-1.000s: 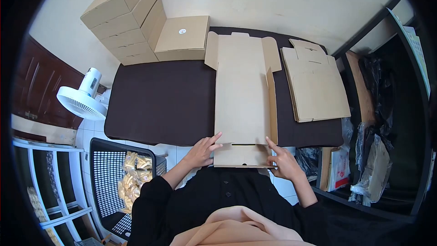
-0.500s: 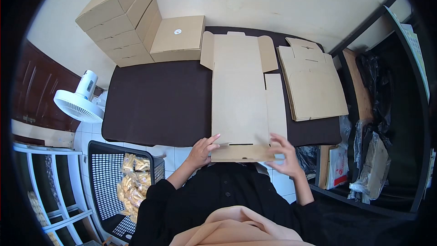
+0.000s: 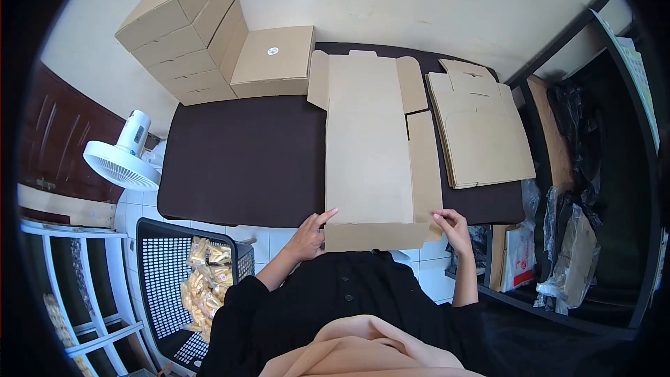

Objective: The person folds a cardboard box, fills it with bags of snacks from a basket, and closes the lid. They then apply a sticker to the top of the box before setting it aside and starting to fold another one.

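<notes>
I see the left hand (image 3: 307, 237) fingers spread, pressing the flat cardboard sheet (image 3: 370, 153) at seven o'clock, right hand (image 3: 455, 229) pinching its five o'clock corner.

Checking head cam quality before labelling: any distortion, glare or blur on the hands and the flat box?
Head view: strong fisheye, black vignette at the corners, table edges bowed. Even light, no glare. Flat box, left hand and right hand sharp, no motion blur.

Hands (image 3: 307, 236) at flat carton (image 3: 368, 146)
</notes>
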